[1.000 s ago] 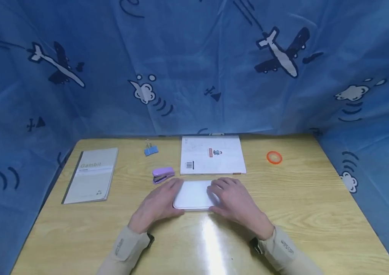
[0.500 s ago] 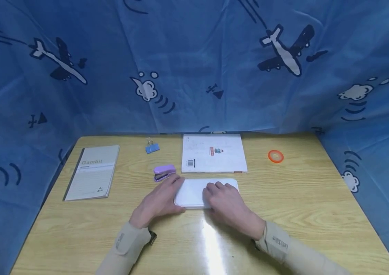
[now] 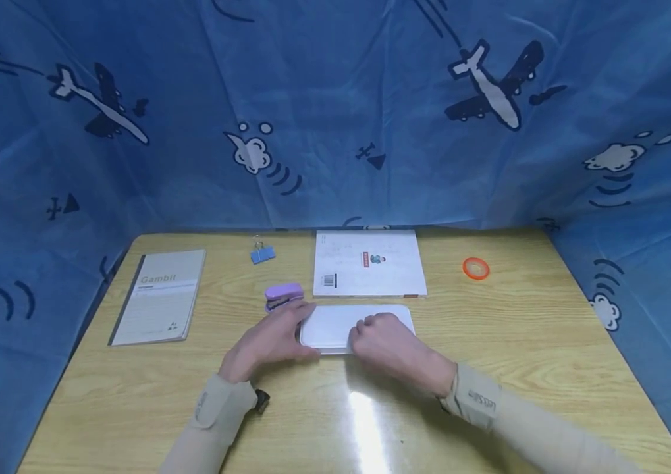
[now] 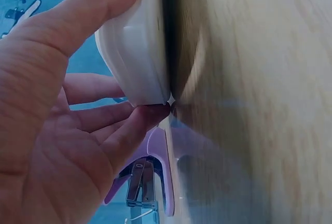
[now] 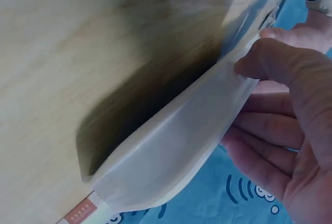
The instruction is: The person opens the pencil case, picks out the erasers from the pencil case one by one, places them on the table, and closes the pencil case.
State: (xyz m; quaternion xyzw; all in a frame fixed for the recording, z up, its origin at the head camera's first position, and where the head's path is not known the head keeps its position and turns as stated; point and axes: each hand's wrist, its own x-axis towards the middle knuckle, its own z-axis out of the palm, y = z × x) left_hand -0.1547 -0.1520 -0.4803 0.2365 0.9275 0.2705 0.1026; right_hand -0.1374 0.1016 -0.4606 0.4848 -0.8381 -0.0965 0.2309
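A flat white case (image 3: 332, 322) with rounded corners lies lengthwise on the table in the middle of the head view. My left hand (image 3: 268, 342) holds its left end, thumb at the near edge and fingers round the far side. My right hand (image 3: 391, 347) grips the near side right of the middle, its fingers curled over the top. In the right wrist view the thumb presses the side wall of the case (image 5: 171, 136). The purple stapler (image 3: 284, 291) sits just behind my left fingers and shows below them in the left wrist view.
Behind the case lies a white booklet (image 3: 367, 263). A blue binder clip (image 3: 262, 255) is at the back left, and a grey-white notebook (image 3: 157, 296) near the left edge. An orange tape roll (image 3: 476, 268) sits back right. A blue airplane-print curtain (image 3: 323, 118) hangs behind the table.
My right hand has shifted left along the case from its right end, and its fingers have curled tighter. My left hand stays at the left end.
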